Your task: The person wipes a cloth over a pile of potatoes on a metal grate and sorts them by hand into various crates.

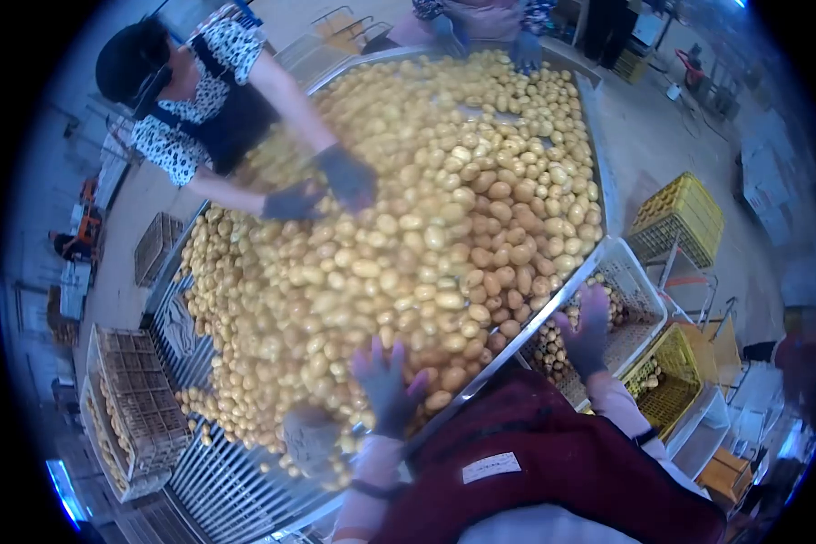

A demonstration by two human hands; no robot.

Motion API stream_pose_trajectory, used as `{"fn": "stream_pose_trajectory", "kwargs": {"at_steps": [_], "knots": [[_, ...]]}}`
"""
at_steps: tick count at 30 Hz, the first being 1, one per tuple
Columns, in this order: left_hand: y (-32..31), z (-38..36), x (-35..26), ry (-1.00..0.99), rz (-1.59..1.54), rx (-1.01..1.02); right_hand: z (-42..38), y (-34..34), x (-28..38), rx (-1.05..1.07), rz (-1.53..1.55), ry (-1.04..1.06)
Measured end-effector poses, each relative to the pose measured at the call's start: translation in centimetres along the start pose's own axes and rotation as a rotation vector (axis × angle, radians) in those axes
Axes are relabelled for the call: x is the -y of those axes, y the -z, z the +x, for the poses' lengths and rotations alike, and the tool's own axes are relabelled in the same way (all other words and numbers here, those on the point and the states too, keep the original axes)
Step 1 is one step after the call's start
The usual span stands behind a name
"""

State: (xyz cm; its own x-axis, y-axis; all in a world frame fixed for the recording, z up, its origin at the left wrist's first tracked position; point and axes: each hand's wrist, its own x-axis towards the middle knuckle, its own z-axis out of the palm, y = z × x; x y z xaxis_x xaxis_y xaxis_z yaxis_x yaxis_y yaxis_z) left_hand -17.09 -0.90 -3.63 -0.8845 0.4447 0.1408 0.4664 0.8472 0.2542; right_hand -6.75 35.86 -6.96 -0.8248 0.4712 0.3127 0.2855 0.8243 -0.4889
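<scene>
A broad heap of yellow and brown potatoes covers the metal sorting table. My left hand, in a dark glove, lies at the near edge of the heap with its fingers spread; it grips nothing. Browner potatoes form a patch up and to its right. My right hand, gloved as well, is over the white crate beyond the table's right rim. Its fingers are apart with nothing between them. Small potatoes lie inside that crate.
Across the heap a co-worker has both gloved hands among the potatoes; another person stands at the far end. Yellow crates are on the right. A brown crate stands left, near a grey cloth on the slats.
</scene>
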Motion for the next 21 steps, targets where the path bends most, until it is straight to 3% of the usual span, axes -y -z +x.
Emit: {"fn": "stream_pose_trajectory", "kwargs": {"at_steps": [2, 4, 10, 21], "knots": [[-0.3, 0.4, -0.1, 0.055, -0.005, -0.015, 3.9, -4.8, 4.1, 0.069, 0.183, 0.115], [-1.4, 0.4, 0.5, 0.076, 0.023, -0.036, 7.6, -7.1, 8.0, 0.183, -0.149, 0.29], [-1.4, 1.2, 0.6, 0.134, 0.018, 0.024, 17.6, -12.2, 12.3, 0.181, -0.205, 0.431], [1.2, 2.9, -0.7, 0.194, -0.002, 0.001, 32.0, -18.7, 12.5, 0.083, -0.1, 0.359]]}}
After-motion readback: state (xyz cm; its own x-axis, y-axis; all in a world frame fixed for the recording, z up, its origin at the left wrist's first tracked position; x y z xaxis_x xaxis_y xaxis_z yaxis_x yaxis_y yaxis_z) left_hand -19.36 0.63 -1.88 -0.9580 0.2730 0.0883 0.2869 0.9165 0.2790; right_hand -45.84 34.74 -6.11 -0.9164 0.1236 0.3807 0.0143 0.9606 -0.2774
